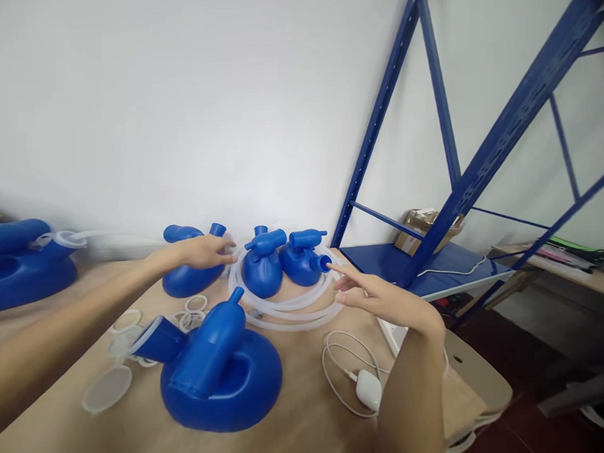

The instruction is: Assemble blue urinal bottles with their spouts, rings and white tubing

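Note:
My left hand (206, 251) is open, its fingers stretched out above a blue plastic urinal bottle (187, 281) at the back left. My right hand (372, 291) is also open, with the index fingertip right by the mouth of another blue bottle (300, 268); I cannot tell if they touch. Between the hands stands a third bottle (263, 278), a blue nozzle piece (266, 242) lying on top. Clear white tubing (296, 318) is coiled around these bottles. Closest to me, a larger-looking blue bottle (239, 396) carries a blue nozzle piece (210, 347) across it.
White rings (126, 320) and a translucent disc (107, 390) lie at the left. Another blue bottle (24, 282) stands far left. A white cable and charger (368, 389) rest near my right forearm. To the right rises a blue metal rack (439, 87), with a cardboard box (417, 231) on its shelf.

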Action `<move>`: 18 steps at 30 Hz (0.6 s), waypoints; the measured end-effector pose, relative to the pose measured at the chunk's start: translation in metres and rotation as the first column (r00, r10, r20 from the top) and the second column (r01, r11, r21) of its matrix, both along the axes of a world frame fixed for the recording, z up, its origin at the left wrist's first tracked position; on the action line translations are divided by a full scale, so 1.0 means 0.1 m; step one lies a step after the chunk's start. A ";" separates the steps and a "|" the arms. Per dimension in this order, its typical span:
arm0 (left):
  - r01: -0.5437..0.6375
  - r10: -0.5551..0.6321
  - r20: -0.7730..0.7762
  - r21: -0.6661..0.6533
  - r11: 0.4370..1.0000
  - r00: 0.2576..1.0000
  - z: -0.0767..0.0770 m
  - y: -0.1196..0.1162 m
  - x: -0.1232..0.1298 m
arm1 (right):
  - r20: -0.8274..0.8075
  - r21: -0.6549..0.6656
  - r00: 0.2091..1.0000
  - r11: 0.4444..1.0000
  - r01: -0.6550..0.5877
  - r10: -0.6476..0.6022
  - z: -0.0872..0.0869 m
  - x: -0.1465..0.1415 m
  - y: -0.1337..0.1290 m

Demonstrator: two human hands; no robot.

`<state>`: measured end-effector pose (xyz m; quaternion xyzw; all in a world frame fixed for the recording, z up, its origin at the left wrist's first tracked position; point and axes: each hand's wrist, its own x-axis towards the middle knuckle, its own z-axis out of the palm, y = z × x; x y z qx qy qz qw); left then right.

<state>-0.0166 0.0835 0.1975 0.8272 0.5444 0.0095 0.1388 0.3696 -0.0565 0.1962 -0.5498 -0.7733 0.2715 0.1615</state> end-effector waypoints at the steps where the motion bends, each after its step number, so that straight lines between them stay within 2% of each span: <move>1: 0.029 -0.029 0.003 -0.015 0.999 1.000 0.02 -0.23 -0.14 | 0.018 -0.019 0.998 0.998 -0.057 0.057 0.00 -0.14 0.02; 4: 0.101 -0.099 0.079 -0.023 0.995 0.992 -0.06 -0.98 -0.59 | -0.004 -0.074 0.952 0.949 -0.307 0.307 -0.05 -0.60 0.05; 6: 0.140 -0.148 0.210 0.053 0.989 0.967 -0.24 -1.40 -0.85 | -0.026 -0.072 0.880 0.878 -0.474 0.473 -0.16 -0.91 0.09; 7: 0.177 -0.193 0.227 0.086 0.980 0.955 -0.35 -1.56 -0.94 | -0.033 -0.056 0.848 0.846 -0.530 0.529 -0.24 -1.05 0.11; 9: 0.240 -0.271 0.218 0.160 0.957 0.938 -0.59 -1.76 -1.06 | -0.061 -0.007 0.817 0.818 -0.576 0.574 -0.42 -1.28 0.17; 11: 0.263 -0.307 0.197 0.221 0.939 0.931 -0.80 -1.81 -1.12 | -0.134 0.015 0.814 0.822 -0.569 0.565 -0.60 -1.45 0.22; 13: 0.230 -0.296 0.204 0.295 0.927 0.933 -0.95 -1.75 -1.15 | -0.223 -0.011 0.810 0.830 -0.558 0.542 -0.73 -1.57 0.26; 15: 0.171 -0.262 0.233 0.349 0.921 0.937 -1.04 -1.65 -1.17 | -0.294 -0.037 0.799 0.829 -0.558 0.525 -0.83 -1.66 0.25; 18: 0.117 -0.206 0.284 0.302 0.946 0.936 -1.07 -1.48 -1.16 | -0.350 0.032 0.809 0.869 -0.494 0.472 -1.00 -1.81 0.16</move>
